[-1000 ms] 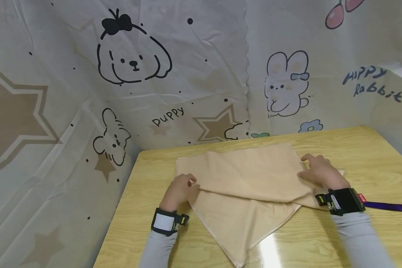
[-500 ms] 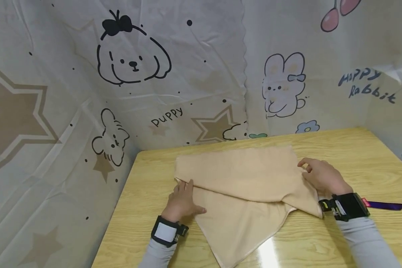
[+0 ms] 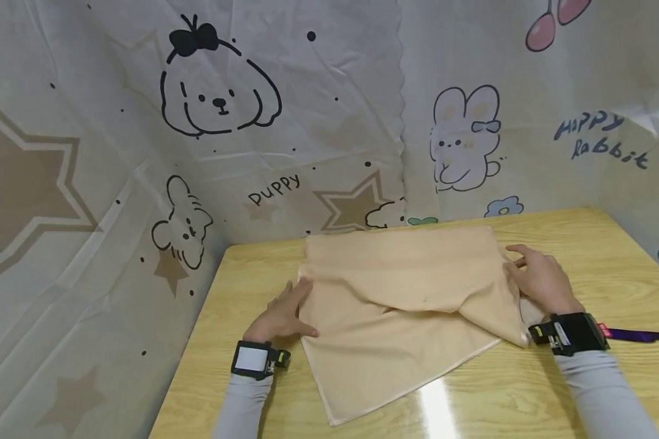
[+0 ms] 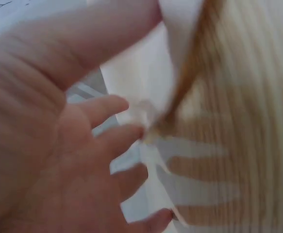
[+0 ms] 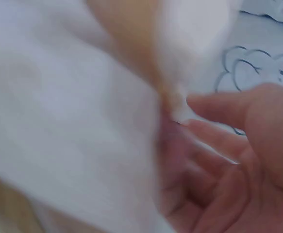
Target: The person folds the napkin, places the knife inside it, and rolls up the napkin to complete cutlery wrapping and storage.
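Observation:
A peach-coloured cloth (image 3: pixel 395 347) lies on the wooden table, its upper part doubled over with a wavy, creased fold across the middle. My left hand (image 3: pixel 279 314) is at the cloth's left edge, fingers extended and thumb spread apart, the tips touching the border. In the left wrist view the fingers (image 4: pixel 124 138) reach to the pale edge of the cloth. My right hand (image 3: pixel 543 280) is at the right edge beside a loose, lifted corner. The right wrist view is blurred; there the thumb (image 5: pixel 219 107) stands apart from the cloth and the lower fingers meet its edge.
A dark purple strap (image 3: pixel 642 336) with a red tag lies at the table's right, by the right wrist. Behind and to the left hangs a printed curtain (image 3: pixel 329 122) with cartoon animals and stars. The wooden table (image 3: pixel 208 378) shows bare around the cloth.
The cloth's near flap has spread to the left and the fold has moved up and flattened. My left hand has moved left, off the cloth's surface to its edge; the right hand has shifted slightly right.

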